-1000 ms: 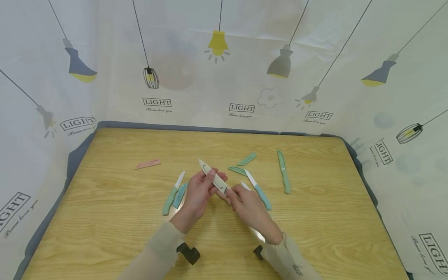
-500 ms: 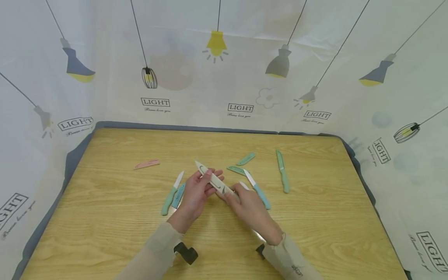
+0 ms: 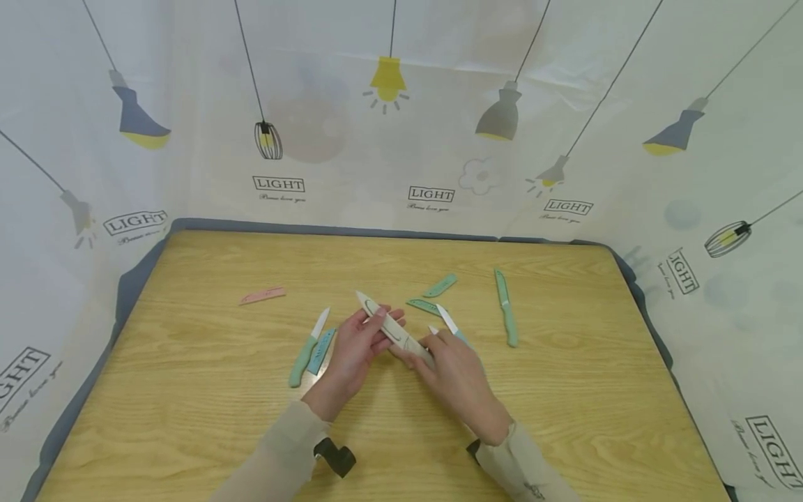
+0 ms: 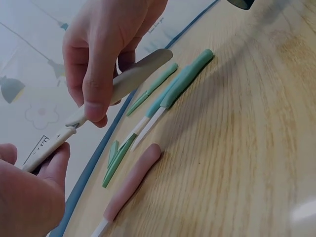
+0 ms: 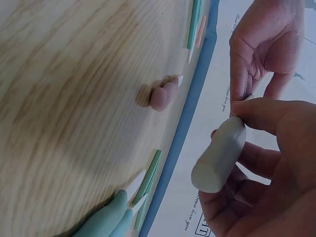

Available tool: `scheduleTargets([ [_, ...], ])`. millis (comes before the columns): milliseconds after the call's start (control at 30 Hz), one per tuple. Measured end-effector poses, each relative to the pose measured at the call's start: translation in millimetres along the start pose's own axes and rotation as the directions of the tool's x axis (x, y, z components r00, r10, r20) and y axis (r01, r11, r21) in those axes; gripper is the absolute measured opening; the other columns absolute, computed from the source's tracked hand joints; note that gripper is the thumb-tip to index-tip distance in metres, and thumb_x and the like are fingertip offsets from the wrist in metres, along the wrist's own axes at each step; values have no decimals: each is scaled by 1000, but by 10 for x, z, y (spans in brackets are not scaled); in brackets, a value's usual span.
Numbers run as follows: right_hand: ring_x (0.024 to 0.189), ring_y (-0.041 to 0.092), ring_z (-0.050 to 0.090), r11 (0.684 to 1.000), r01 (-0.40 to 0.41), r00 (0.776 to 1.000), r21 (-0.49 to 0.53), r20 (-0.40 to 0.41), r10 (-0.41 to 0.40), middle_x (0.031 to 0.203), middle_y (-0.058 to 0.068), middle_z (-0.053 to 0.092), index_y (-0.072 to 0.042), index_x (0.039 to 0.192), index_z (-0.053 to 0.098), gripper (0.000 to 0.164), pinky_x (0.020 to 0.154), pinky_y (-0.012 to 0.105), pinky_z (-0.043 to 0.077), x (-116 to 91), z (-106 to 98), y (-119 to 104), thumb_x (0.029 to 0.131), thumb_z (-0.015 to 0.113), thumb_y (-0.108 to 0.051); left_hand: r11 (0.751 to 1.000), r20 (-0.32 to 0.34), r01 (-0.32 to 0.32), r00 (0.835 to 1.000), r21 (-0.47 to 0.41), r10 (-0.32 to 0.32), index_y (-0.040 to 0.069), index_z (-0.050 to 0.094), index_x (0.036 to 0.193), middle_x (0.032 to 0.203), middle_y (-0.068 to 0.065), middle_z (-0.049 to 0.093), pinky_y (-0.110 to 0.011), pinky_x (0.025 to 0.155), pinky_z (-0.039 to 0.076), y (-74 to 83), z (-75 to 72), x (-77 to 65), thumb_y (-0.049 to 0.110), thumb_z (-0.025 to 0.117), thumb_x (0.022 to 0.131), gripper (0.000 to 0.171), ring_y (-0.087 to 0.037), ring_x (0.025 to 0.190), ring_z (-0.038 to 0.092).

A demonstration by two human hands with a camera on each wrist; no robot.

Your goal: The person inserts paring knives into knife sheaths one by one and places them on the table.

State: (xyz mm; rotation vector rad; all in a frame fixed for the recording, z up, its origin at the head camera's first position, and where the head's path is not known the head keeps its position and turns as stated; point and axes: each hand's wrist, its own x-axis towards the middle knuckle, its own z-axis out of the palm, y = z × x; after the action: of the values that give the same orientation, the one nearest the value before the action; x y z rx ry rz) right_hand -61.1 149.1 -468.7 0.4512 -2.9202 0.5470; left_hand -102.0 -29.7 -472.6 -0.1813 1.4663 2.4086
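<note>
My left hand (image 3: 354, 348) pinches a cream blade sheath (image 3: 384, 321) between thumb and fingers, its pointed end toward the far left. The cream knife's handle (image 4: 143, 73) is gripped by my right hand (image 3: 461, 380). Sheath and handle meet in one line above the table, and I see little or none of the blade. Below them in the left wrist view lies a pink-handled knife (image 4: 133, 182). Beside my right hand is a blue-handled knife (image 3: 447, 318), its handle mostly covered by that hand. Another white blade tip (image 3: 433, 330) peeks out there.
Left of my hands lie a green-handled knife (image 3: 304, 359), a blue sheath (image 3: 322, 351) and a pink sheath (image 3: 263, 295). Two green sheaths, one farther back (image 3: 441, 285) and one nearer (image 3: 426, 305), lie beyond. A sheathed green knife (image 3: 507, 307) rests at right.
My right hand has shifted slightly right and nearer along the handle, now covering more of the blue-handled knife. The grey strip at the sheath's mouth no longer shows. The left hand keeps its hold.
</note>
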Motion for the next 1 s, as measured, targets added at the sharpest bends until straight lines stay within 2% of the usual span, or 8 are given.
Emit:
scheduleTargets([
  [100,64,9,43,1000,4,1000,11,0,-4,82,-4,55,-10,97,71,28,51,22,39,-9,-4,19,88,68,-36,1000,18,7,1000,6,-7,-7,43,136,132,-24,56,-35,94,50,7,-8,1,28,49,102,49,-27,116,59],
  [267,62,7,44,999,-27,1000,38,-3,28,82,-4,56,-7,100,71,26,49,20,40,-37,-26,88,88,68,-31,999,11,18,1000,-45,-18,-9,40,138,135,-28,50,-40,100,46,28,-47,7,30,46,102,53,-33,120,54],
  [400,61,7,46,996,-79,997,46,-7,80,85,-2,59,-6,102,71,28,49,22,42,-71,-86,187,89,69,-30,992,-31,2,999,-124,-6,-11,40,132,131,-29,51,-46,104,41,60,-102,4,25,48,100,49,-39,122,51],
  [500,64,8,50,993,-110,994,48,-7,111,89,1,62,-5,104,71,29,52,23,46,-98,-134,283,90,67,-30,986,-76,-38,997,-162,26,-11,43,124,121,-27,56,-48,104,40,87,-147,-7,20,47,100,39,-43,118,52],
  [567,66,9,53,991,-127,992,50,-10,128,91,3,63,-4,105,71,29,54,25,49,-120,-156,355,90,67,-29,986,-102,-67,993,-155,51,-9,46,119,115,-23,59,-49,103,42,104,-179,-14,18,46,100,33,-44,116,53],
  [700,66,12,55,986,-153,988,60,-9,154,93,6,64,-3,105,71,29,54,28,51,-163,-213,494,91,66,-28,989,-124,-92,989,-120,78,-10,47,119,108,-18,60,-50,101,43,147,-270,-19,16,44,102,31,-44,113,54],
  [867,61,13,49,977,-203,979,68,-15,205,84,5,61,-2,102,72,29,49,26,45,-200,-290,684,92,64,-28,990,-148,-102,985,-95,87,-5,50,115,104,-12,61,-49,100,45,220,-378,-17,16,45,101,26,-37,107,59],
  [1000,57,14,44,978,-203,978,45,-48,205,75,6,55,-3,89,70,22,44,25,39,-206,-352,846,92,65,-25,990,-169,-100,982,-94,83,-4,51,114,102,-11,62,-46,98,47,262,-434,-9,14,44,101,23,-36,106,59],
])
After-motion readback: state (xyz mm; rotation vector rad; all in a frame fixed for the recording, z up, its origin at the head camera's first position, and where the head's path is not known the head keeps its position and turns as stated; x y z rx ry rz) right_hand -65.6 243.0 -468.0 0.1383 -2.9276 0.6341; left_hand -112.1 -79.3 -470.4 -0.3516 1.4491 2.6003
